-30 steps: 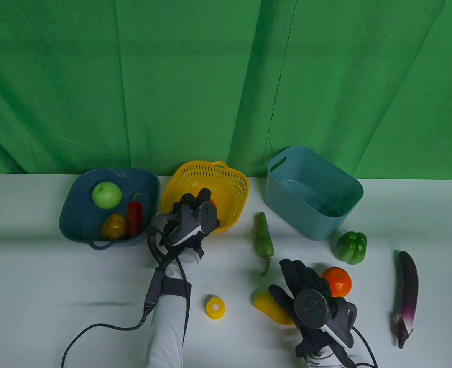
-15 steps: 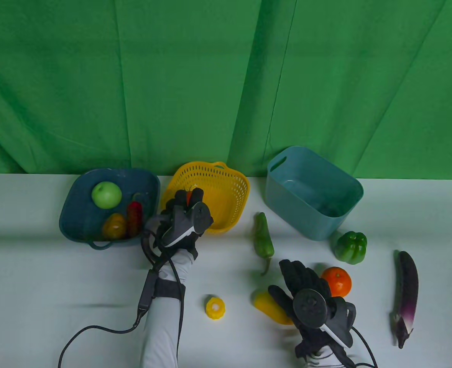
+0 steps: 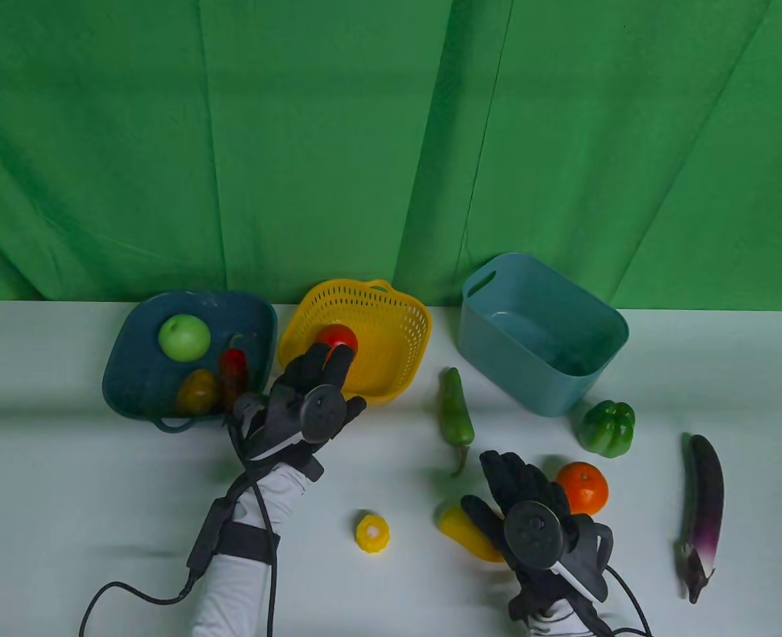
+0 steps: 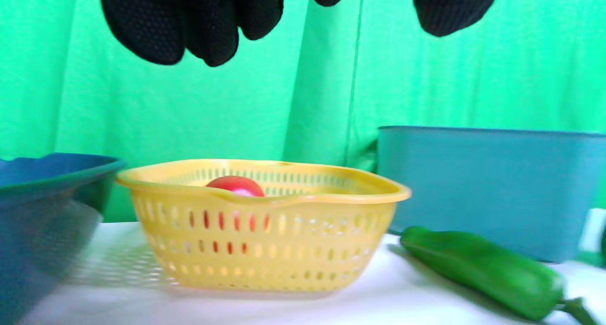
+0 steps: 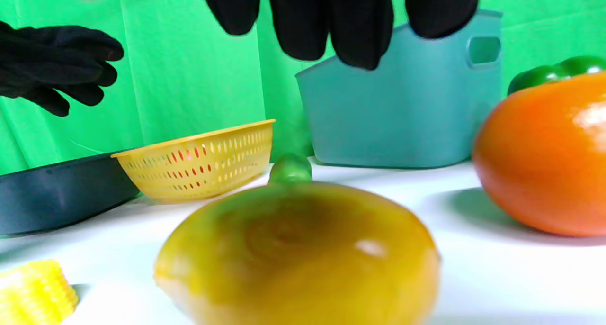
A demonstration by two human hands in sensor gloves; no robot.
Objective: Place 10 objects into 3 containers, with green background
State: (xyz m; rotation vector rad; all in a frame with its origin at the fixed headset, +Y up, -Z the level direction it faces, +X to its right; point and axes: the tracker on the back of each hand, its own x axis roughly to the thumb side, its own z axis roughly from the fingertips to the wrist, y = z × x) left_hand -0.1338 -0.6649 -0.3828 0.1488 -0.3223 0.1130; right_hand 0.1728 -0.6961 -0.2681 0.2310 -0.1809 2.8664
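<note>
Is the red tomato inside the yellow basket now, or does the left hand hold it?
Inside. The red tomato lies in the yellow basket; the left hand is open.

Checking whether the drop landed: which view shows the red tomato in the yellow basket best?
The table view: the red tomato lies in plain sight inside the yellow basket, just beyond the left hand. The left wrist view shows only its top above the rim. The right wrist view shows just red through the slots.

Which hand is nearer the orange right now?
Right. The right hand hovers just beside the orange, over the yellow fruit. The left hand is far across the table at the yellow basket.
</note>
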